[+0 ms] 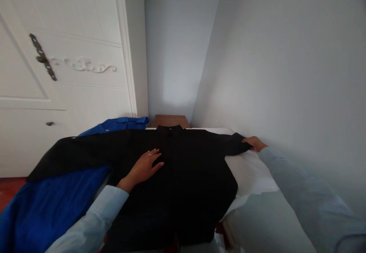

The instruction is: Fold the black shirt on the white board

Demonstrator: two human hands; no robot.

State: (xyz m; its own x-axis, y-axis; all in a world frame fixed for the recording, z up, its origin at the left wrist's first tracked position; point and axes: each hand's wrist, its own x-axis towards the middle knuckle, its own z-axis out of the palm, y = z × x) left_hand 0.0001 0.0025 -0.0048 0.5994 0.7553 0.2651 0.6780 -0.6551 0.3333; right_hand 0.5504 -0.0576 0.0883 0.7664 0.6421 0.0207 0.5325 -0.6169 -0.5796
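A black shirt (188, 176) lies spread flat, collar away from me, over a surface covered with white cloth (251, 173). My left hand (145, 165) rests open and flat on the shirt's chest, a ring on one finger. My right hand (254, 143) reaches far right and is closed on the end of the shirt's right sleeve near the wall. The shirt's left sleeve stretches out over a blue garment (51, 203).
The blue garment lies under the shirt at the left, with another part of it (120, 124) behind. A white door (63, 73) with a dark handle stands at left. A brown piece of furniture (171, 120) sits in the corner. A grey wall runs close on the right.
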